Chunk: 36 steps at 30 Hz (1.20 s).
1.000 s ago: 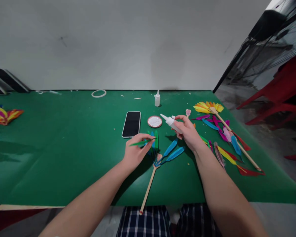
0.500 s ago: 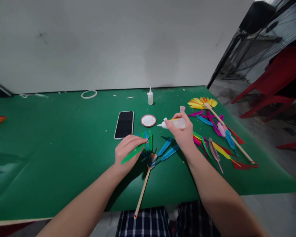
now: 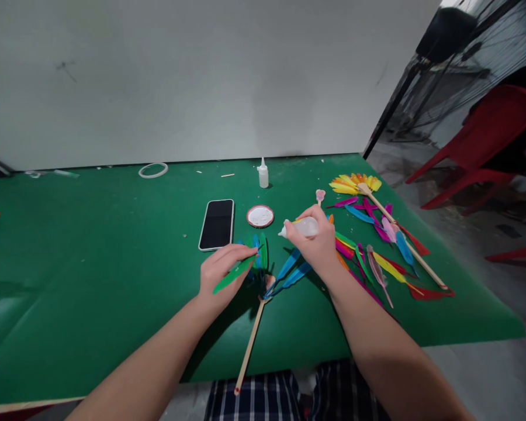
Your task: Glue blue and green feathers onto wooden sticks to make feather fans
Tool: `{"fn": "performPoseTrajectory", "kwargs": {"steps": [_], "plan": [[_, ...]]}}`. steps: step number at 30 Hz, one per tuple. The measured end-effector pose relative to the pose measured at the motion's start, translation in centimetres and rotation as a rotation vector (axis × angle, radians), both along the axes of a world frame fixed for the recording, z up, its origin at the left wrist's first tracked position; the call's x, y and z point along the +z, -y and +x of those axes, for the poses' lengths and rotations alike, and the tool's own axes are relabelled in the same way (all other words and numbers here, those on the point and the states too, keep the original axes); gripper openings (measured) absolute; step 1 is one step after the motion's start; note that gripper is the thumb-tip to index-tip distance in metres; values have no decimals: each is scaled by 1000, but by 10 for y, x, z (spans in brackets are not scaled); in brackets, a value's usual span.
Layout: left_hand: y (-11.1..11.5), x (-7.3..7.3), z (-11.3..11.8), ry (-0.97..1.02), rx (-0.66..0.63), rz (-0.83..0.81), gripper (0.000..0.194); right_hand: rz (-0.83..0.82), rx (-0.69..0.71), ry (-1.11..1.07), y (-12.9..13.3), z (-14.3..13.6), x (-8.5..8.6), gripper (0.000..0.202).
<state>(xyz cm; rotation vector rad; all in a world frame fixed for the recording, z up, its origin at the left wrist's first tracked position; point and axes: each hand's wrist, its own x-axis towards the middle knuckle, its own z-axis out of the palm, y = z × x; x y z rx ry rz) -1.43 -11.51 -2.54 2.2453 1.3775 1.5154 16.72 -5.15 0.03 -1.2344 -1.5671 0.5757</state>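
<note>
Pinched in my left hand [image 3: 225,266] is a green feather [image 3: 234,273], slanting down to the left. My right hand [image 3: 318,240] is closed around a small clear glue bottle [image 3: 305,227] whose white nozzle points left. Between and below my hands lies a feather fan with a wooden handle [image 3: 249,351], which sticks out over the table's front edge. Blue feathers [image 3: 294,273] spread from its head to the right, and green and blue ones [image 3: 263,250] stand up beside my left fingertips. The fan's middle is partly shadowed.
A phone [image 3: 217,225], a round white disc with a red rim [image 3: 260,216] and another small bottle [image 3: 263,174] lie beyond my hands. On the right are a yellow feather fan [image 3: 355,184] and loose coloured feathers [image 3: 379,269]. A red chair [image 3: 486,134] stands past the table [image 3: 92,304].
The glue bottle has tilted so its nozzle now points a little lower, with my right hand slightly lower and left. My left hand keeps the green feather. The whole view has shifted slightly.
</note>
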Motion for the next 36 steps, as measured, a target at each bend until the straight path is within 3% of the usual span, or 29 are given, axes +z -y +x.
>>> {"fn": "performPoseTrajectory", "kwargs": {"steps": [14, 24, 36], "plan": [[-1, -3, 1, 23, -68, -42, 17, 202, -126, 302, -1, -1, -7, 24], [-2, -5, 0, 13, -78, -59, 15, 391, -106, 431, -9, 4, -16, 15], [-1, -2, 0, 11, -110, -68, 17, 471, -116, 517, -10, 5, -13, 16]]}}
